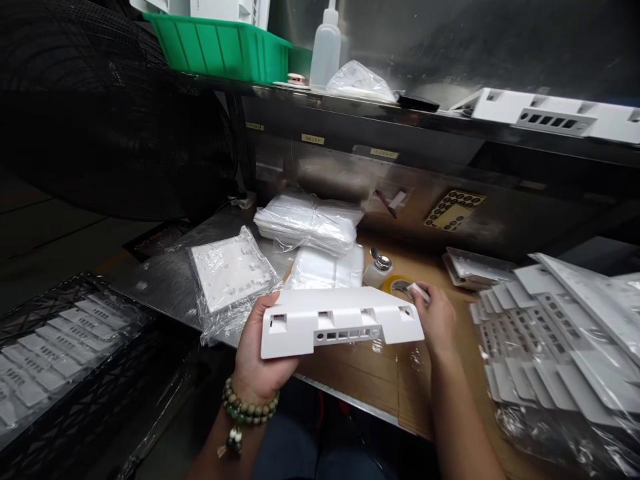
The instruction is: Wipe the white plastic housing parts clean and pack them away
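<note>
My left hand (255, 357) grips the left end of a white plastic housing (340, 319), holding it level over the front edge of the bench with its slotted side facing me. A bead bracelet sits on that wrist. My right hand (436, 319) is at the housing's right end, its fingers pinched on a small white piece (419, 291) that I cannot name. Just behind the housing stand a small pump dispenser bottle (377, 268) and a yellow tape roll (395, 285).
Stacked white housings (550, 333) lie on plastic at the right. Bagged white parts (230, 270) and bundles of clear bags (310, 223) lie on the left of the bench. A black crate of housings (50, 360) sits low left. The shelf above holds a green bin (220, 47) and a squeeze bottle (325, 50).
</note>
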{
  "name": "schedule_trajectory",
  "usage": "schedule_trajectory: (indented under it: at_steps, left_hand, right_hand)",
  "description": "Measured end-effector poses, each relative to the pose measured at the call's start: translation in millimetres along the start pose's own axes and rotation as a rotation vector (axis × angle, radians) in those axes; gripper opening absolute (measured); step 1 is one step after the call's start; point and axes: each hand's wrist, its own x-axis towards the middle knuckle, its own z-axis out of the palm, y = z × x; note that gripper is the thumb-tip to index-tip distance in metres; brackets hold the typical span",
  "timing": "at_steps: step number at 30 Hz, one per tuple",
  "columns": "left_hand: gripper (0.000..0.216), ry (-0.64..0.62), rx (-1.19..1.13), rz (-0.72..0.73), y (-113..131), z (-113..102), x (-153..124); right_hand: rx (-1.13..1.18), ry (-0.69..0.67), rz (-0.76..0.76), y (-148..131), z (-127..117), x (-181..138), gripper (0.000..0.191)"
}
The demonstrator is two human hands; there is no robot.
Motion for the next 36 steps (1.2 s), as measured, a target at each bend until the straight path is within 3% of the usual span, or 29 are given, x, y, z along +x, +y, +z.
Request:
schedule_trajectory:
  at_steps: [3, 7, 9, 12, 14, 16, 18, 21, 23, 27, 33, 36]
  left_hand:
    - [0.028, -0.005, 0.007, 0.008, -1.3, -1.3, 0.0]
    - [0.027, -0.033, 0.019, 0.016, -7.0, -0.8, 0.3]
    - [0.027, -0.047, 0.033, 0.025, -11.4, 0.5, -0.5]
    - [0.028, -0.069, 0.055, 0.047, -18.3, 2.5, -2.6]
    - [0.028, -0.089, 0.069, 0.055, -21.6, 2.6, -4.0]
    - [0.028, -0.089, 0.087, 0.056, -22.3, 0.7, -5.2]
    - [0.027, -0.07, 0.116, 0.055, -20.3, -3.3, -6.2]
    - [0.041, -0.004, 0.152, 0.125, -14.2, -11.5, -7.4]
    - [0.054, 0.053, 0.171, 0.216, -9.9, -17.0, -7.8]
    - [0.06, 0.142, 0.223, 0.292, -4.0, -26.5, -5.7]
    - [0.047, 0.296, 0.278, 0.247, -5.0, -36.5, 0.8]
    - [0.036, 0.273, 0.341, 0.217, -6.8, -46.1, 4.9]
  right_hand:
    - [0.09, 0.134, -0.003, -18.1, -18.0, -11.0, 0.045]
    - [0.479, 0.368, -0.046, -63.9, -44.4, -44.9, 0.042]
    - [0.649, 0.315, -0.134, -92.9, -54.3, -69.0, 0.035]
    - [0.721, 0.096, -0.353, -132.6, -63.9, -103.3, 0.025]
    - [0.706, -0.017, -0.453, -149.6, -66.9, -116.8, 0.026]
    - [0.683, -0.031, -0.483, -154.0, -65.7, -117.4, 0.027]
    - [0.652, 0.087, -0.42, -142.9, -58.1, -103.9, 0.022]
    - [0.512, 0.285, -0.124, -99.2, -35.8, -67.1, 0.026]
    - [0.389, 0.222, 0.047, -62.2, -19.1, -43.5, 0.04]
    - [0.206, 0.054, 0.078, -12.6, 4.7, -21.1, 0.027]
    - [0.062, -0.011, 0.088, -6.7, 15.8, -15.5, 0.026]
    - [0.053, -0.039, 0.097, -4.8, 17.1, -12.4, 0.022]
